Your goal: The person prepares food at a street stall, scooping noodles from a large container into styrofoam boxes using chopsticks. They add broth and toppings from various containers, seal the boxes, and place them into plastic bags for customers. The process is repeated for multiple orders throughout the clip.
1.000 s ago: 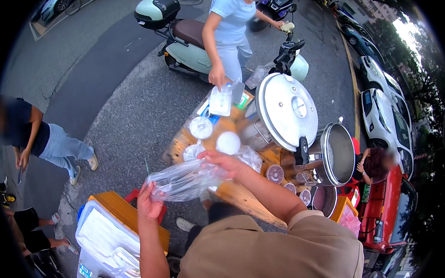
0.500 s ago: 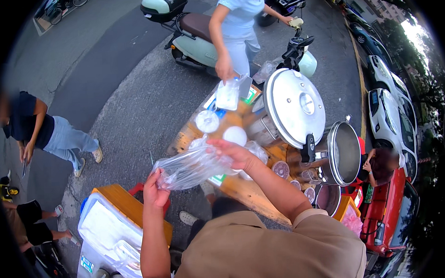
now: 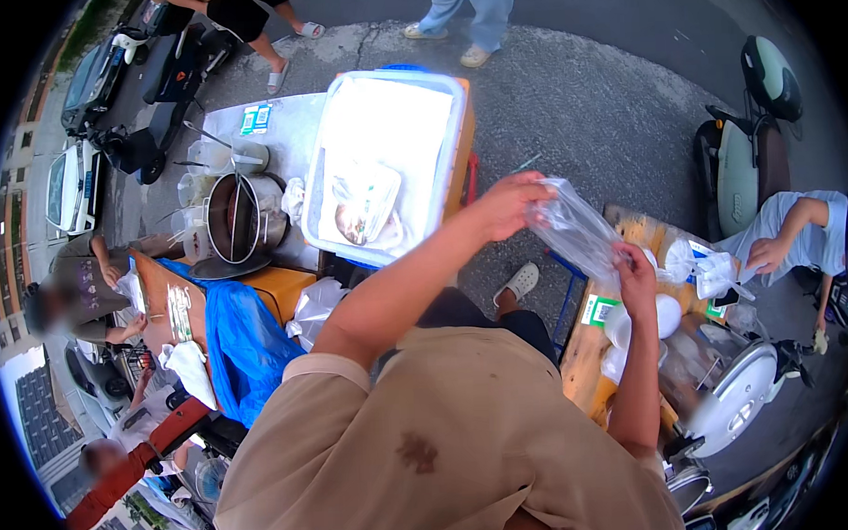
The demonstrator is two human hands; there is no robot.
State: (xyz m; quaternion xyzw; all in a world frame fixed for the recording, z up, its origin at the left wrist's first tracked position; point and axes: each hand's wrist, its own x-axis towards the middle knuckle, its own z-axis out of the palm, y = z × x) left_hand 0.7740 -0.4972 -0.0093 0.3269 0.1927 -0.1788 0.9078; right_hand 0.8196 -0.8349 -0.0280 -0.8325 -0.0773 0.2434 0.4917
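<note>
A clear plastic bag [image 3: 580,230] is stretched slantwise between my two hands. My left hand [image 3: 517,206] pinches its upper left end, fingers closed. At its lower right end my right hand [image 3: 637,272] grips the plastic with bent fingers. Left of the bag stands a translucent plastic tub [image 3: 312,208] with a white inner surface or cover, bearing a clear-wrapped package [image 3: 370,203]. Beyond my right hand is a wooden table [image 3: 582,376] holding white round containers [image 3: 667,315] and a tied white plastic bag [image 3: 716,275].
A large lidded metal pot [image 3: 742,399] stands at the lower right. On the left are a deep pot [image 3: 238,215] with utensils and a blue plastic sheet [image 3: 245,341]. A person in light blue [image 3: 796,233] is by a pale scooter [image 3: 737,184]; another person works far left.
My view has swung left, bringing the tub and deep pot toward the middle and the wooden table to the right. Both hands keep hold of the clear bag, now stretched narrower.
</note>
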